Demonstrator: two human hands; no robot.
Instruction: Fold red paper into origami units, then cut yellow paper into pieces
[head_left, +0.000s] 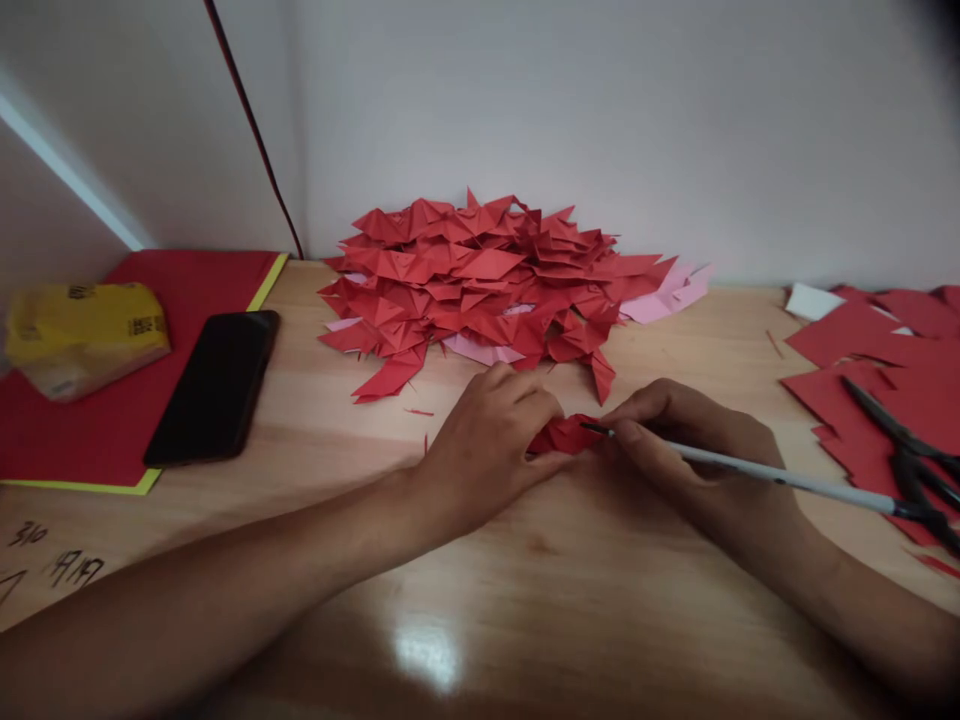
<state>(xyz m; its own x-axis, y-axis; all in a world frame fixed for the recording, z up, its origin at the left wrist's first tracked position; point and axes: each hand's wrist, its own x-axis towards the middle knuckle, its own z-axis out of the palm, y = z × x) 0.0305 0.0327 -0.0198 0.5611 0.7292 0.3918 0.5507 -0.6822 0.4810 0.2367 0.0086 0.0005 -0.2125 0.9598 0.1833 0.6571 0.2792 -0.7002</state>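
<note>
Close to the middle of the wooden table (pixel 480 600), my left hand (pixel 491 440) is closed on a small folded red paper piece (pixel 562 436). My right hand (pixel 682 450) pinches a thin white stick (pixel 780 474), possibly a pen or brush. Its dark tip touches or lies just over the right part of the red piece. My right fingertips are beside that piece; whether they also grip it, I cannot tell. Behind both hands rises a large pile of folded red paper shapes (pixel 480 270), with some pink paper (pixel 675 290) among and beside them.
On the left, a black phone (pixel 214 388) and a yellow-and-clear packet (pixel 86 335) lie on red sheets (pixel 131 425) with yellow edges. Black-handled scissors (pixel 907 450) rest on cut red paper (pixel 847 400) at the right. A wall (pixel 600 120) stands behind the table.
</note>
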